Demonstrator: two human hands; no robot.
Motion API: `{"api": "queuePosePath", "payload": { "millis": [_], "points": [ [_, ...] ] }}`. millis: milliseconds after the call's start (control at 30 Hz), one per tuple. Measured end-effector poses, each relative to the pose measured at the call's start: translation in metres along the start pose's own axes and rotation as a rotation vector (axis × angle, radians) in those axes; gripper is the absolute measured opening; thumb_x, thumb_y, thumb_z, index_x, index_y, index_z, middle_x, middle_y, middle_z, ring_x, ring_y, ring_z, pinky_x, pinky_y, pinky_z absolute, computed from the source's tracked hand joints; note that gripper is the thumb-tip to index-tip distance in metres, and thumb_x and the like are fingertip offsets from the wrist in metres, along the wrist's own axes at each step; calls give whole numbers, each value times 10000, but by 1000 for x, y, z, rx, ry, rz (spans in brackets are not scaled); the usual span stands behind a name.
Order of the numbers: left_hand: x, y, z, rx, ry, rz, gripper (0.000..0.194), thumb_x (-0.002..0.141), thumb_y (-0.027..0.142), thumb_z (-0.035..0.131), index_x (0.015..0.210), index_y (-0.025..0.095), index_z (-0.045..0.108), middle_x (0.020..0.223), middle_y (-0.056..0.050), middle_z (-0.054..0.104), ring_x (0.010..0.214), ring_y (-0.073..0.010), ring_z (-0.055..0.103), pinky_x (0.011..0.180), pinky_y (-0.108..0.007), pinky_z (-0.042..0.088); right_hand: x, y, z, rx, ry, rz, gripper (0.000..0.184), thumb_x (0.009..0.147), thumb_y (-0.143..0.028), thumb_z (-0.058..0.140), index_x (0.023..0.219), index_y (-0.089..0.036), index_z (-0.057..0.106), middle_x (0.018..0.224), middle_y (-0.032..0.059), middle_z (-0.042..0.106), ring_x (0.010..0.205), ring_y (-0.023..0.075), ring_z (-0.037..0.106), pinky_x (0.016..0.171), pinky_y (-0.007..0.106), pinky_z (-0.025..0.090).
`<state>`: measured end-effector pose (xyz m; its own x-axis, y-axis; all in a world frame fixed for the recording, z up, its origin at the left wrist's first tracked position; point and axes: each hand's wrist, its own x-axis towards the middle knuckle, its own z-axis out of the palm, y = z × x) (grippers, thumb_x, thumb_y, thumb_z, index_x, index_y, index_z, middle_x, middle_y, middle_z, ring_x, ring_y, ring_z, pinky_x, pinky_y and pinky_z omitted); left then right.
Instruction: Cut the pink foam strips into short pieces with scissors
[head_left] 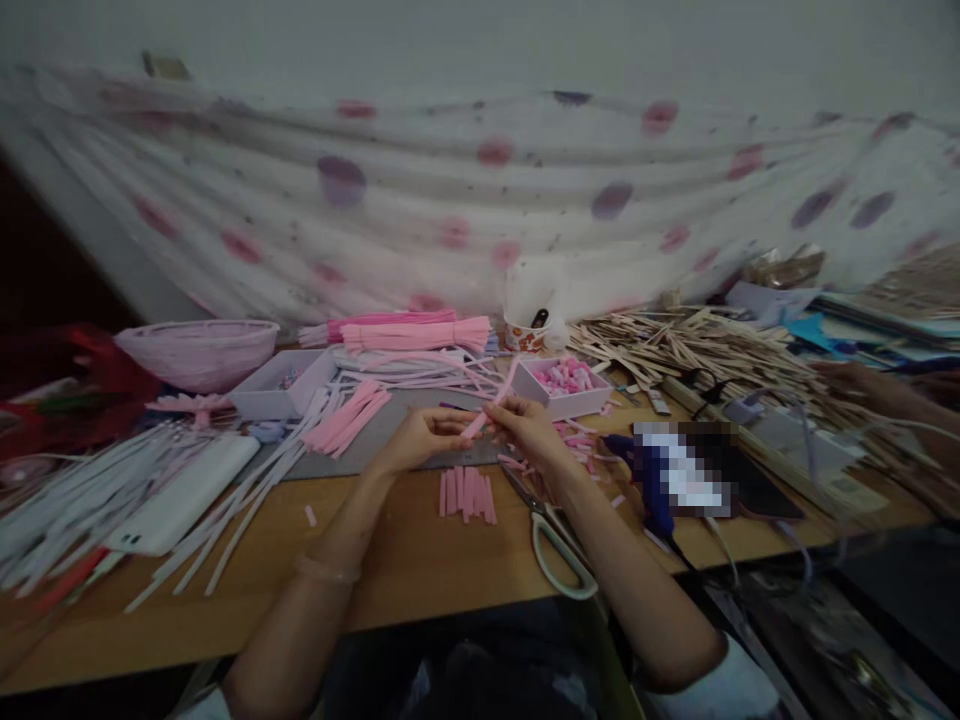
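Above the grey mat (pixel 405 450), both hands pinch a pink pipe cleaner (pixel 475 426) between them. My left hand (pixel 431 435) grips its lower left end, and my right hand (pixel 525 428) holds it from the right, with part of it rising behind the fingers. Just below lies a row of short cut pink pieces (pixel 467 494). Scissors (pixel 555 555) with pale handles lie under my right forearm, blades partly hidden. Longer pink strips (pixel 347 418) are fanned out left of my left hand. A white box (pixel 574 402) of small pink pieces stands behind my right hand.
Bundles of pink pipe cleaners (pixel 416 333) lie at the back. On the left are white stems (pixel 67 510), a white phone-like slab (pixel 187 495), a box (pixel 281 390) and a bowl (pixel 199 350). A blue glue gun (pixel 656 490), wooden sticks (pixel 697 350) and another person's arm (pixel 892 400) are right.
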<state>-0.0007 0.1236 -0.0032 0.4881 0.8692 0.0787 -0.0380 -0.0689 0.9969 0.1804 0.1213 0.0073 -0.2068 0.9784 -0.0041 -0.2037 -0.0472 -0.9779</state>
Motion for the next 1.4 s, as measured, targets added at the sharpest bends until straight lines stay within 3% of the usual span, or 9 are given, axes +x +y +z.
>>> {"api": "queuePosePath", "payload": {
  "millis": [300, 433, 533, 700, 833, 933, 1033, 1200, 1400],
  "points": [
    [-4, 4, 1, 35, -12, -21, 491, 518, 250, 810, 977, 135, 681, 831, -69, 726, 741, -179, 653, 715, -294, 494, -1, 1, -1, 43, -53, 68, 379, 479, -411, 823, 600, -132, 598, 514, -20, 602, 418, 62, 535, 431, 162, 451],
    [-5, 9, 0, 45, -49, -1, 440, 608, 347, 756, 995, 145, 697, 905, -83, 724, 822, -202, 653, 777, -317, 490, -2, 2, -2, -1, -43, -3, 383, 515, -436, 802, 642, -137, 599, 548, -19, 614, 459, 81, 574, 468, 182, 477],
    [-2, 9, 1, 94, 3, 40, 338, 699, 426, 663, 867, 141, 734, 861, -73, 729, 804, -201, 648, 783, -313, 484, -5, 0, 0, -79, -81, -47, 389, 543, -467, 775, 646, -149, 576, 554, -25, 614, 484, 99, 589, 495, 210, 489],
    [1, 5, 2, 135, -44, 17, 277, 667, 405, 689, 689, 132, 723, 731, -52, 712, 732, -180, 635, 758, -285, 470, -9, -3, 5, -229, -153, -178, 394, 592, -511, 722, 660, -158, 560, 519, -34, 585, 438, 95, 528, 434, 211, 415],
    [0, 5, 3, 189, -45, 11, 260, 680, 393, 677, 625, 139, 700, 626, -28, 677, 686, -158, 623, 740, -260, 461, -5, -1, 8, -361, -107, -241, 392, 632, -520, 687, 657, -156, 545, 510, -44, 536, 422, 80, 458, 423, 208, 350],
    [0, 5, 3, 245, 12, 15, 263, 675, 399, 672, 611, 146, 694, 599, -24, 668, 653, -160, 619, 704, -259, 462, -17, -9, 9, -544, -30, -251, 360, 745, -506, 589, 681, -155, 544, 551, -23, 543, 464, 96, 473, 453, 218, 347],
    [0, 3, 1, 197, 110, 24, 252, 647, 402, 691, 666, 151, 707, 633, -35, 686, 692, -181, 637, 702, -270, 466, -55, -24, 3, -945, 105, -304, 274, 865, -405, 461, 826, -158, 574, 700, 28, 621, 604, 139, 556, 543, 241, 377],
    [2, -3, -3, 139, 330, 73, 253, 629, 406, 701, 672, 157, 712, 633, -20, 673, 682, -157, 604, 709, -261, 438, -127, -27, -13, -1747, 60, -55, 142, 825, -256, 511, 866, -138, 580, 859, 141, 650, 814, 253, 612, 671, 309, 394],
    [5, -9, -5, 8, 458, 37, 332, 535, 426, 759, 728, 159, 727, 701, -26, 689, 684, -147, 573, 682, -259, 426, -145, -8, -19, -1888, -41, 94, 244, 786, -241, 517, 991, -112, 548, 865, 164, 667, 852, 293, 624, 726, 346, 396]
  ]
}}
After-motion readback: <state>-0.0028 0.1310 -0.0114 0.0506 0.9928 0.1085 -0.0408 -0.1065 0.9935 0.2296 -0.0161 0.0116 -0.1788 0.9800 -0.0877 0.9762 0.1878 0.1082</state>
